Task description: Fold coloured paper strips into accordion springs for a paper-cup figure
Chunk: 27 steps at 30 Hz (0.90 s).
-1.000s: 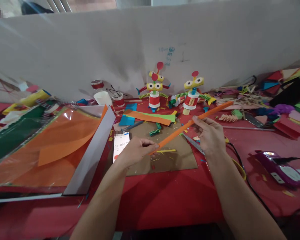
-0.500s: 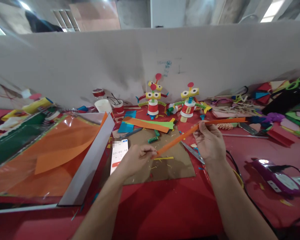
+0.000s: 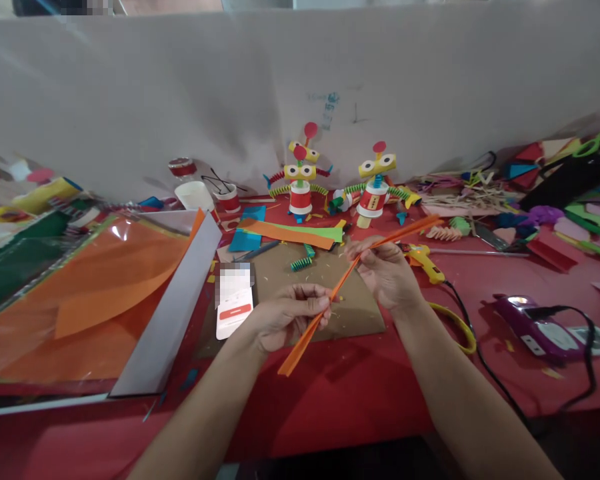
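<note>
Head view, the only one.

Your left hand: closed on the orange paper strip, thumb and fingers pinching it near its lower part; the short end of the strip sticks out below the hand, over the red surface.

Your right hand: also closed on the same strip, farther up, fingertips pinched at the point where it bends. From there the strip runs on up and to the right, its free end in the air above the yellow glue gun.

The strip: held clear of the surface between your two hands, slanting from lower left to upper right, above the brown cardboard sheet.

Around your hands:
- A phone lies just left of your left hand, partly on the cardboard.
- A small green paper spring sits on the cardboard's far part.
- Flat orange and green paper pieces lie beyond the cardboard.
- Two paper-cup robot figures stand upright near the white partition, side by side.
- A white paper cup stands left of the figures.
- A large orange sheet in clear wrap lies at the far left, a grey-white strip of card along its right edge.
- A purple device with a black cord lies at the right, well apart from your right hand.
- Mixed coloured scraps are heaped at the far right.
</note>
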### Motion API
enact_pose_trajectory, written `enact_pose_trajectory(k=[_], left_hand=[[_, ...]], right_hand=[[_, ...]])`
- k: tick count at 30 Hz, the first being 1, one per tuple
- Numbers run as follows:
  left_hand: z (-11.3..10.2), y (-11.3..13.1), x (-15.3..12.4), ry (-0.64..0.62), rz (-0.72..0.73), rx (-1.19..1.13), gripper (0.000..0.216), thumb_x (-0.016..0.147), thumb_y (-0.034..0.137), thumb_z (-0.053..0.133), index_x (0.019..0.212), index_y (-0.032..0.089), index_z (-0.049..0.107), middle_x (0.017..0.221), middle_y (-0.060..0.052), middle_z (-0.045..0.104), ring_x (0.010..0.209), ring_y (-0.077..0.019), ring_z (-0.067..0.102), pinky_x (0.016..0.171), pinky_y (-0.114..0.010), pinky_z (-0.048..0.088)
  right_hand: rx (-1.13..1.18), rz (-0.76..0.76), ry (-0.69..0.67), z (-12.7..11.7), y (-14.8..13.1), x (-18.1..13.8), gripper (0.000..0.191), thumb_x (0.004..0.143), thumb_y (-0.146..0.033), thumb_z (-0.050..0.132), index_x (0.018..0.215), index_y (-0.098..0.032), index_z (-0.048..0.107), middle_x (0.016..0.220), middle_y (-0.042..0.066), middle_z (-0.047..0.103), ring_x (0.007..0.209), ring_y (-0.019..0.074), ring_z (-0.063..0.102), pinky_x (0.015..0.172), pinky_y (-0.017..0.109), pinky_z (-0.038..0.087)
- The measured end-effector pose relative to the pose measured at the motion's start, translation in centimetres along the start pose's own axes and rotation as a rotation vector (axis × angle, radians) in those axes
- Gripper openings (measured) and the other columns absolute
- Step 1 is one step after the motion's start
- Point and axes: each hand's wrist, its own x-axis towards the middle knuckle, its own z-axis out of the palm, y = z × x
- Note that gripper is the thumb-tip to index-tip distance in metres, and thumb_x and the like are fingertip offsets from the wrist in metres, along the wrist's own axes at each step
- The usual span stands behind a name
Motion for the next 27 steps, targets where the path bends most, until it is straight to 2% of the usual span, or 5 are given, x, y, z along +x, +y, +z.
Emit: enact_pose_trajectory(k=[6, 12, 18, 24, 27], left_hand=[[0.2, -0.1, 0.4, 0.110, 0.104, 0.109, 0.016, 0.067, 0.020, 0.073, 0.075, 0.012, 0.062, 0.061, 0.000, 0.061, 0.057, -0.0068, 0.057, 0.059, -0.019, 0.044], [-0.3, -0.1, 0.7, 0.223, 0.210, 0.232, 0.018, 0.066, 0.022, 0.073, 0.080, 0.015, 0.064, 0.069, 0.001, 0.062, 0.062, -0.0082, 0.058, 0.066, -0.023, 0.045], [-0.7, -0.5, 1.0, 0.159, 0.139, 0.353, 0.019, 0.066, 0.023, 0.073, 0.082, 0.014, 0.067, 0.071, -0.001, 0.064, 0.065, -0.0089, 0.058, 0.069, -0.024, 0.046], [-1.0, -0.6, 1.2, 0.206, 0.114, 0.312, 0.019, 0.063, 0.021, 0.075, 0.078, 0.014, 0.067, 0.067, 0.000, 0.064, 0.061, -0.0084, 0.059, 0.069, -0.024, 0.047], [-1.1, -0.3, 1.2, 0.169, 0.094, 0.328, 0.020, 0.066, 0.024, 0.074, 0.082, 0.014, 0.068, 0.073, -0.002, 0.067, 0.064, -0.0086, 0.060, 0.070, -0.024, 0.048]], right_hand=[[-0.031, 0.230, -0.057, 0.5, 0.2, -0.3, 0.018, 0.072, -0.039, 0.067, 0.084, -0.026, 0.069, 0.080, 0.001, 0.068, 0.074, 0.0140, 0.060, 0.063, 0.026, 0.045], [-0.276, 0.166, -0.066, 1.5, 0.8, -0.8, 0.016, 0.069, -0.033, 0.070, 0.081, -0.022, 0.070, 0.074, -0.001, 0.066, 0.068, 0.0116, 0.058, 0.065, 0.026, 0.046], [-0.266, 0.089, 0.204, 0.5, 0.9, -0.3, 0.013, 0.068, -0.031, 0.071, 0.074, -0.019, 0.068, 0.065, -0.002, 0.063, 0.059, 0.0092, 0.055, 0.058, 0.024, 0.044], [-0.330, 0.254, 0.030, 0.7, 0.5, -0.4, 0.018, 0.063, -0.031, 0.074, 0.075, -0.019, 0.068, 0.068, 0.000, 0.066, 0.062, 0.0111, 0.060, 0.056, 0.024, 0.046], [-0.357, 0.259, 0.078, 0.8, 0.5, -0.4, 0.020, 0.063, -0.032, 0.075, 0.074, -0.018, 0.068, 0.067, 0.001, 0.067, 0.061, 0.0120, 0.061, 0.053, 0.024, 0.047]])
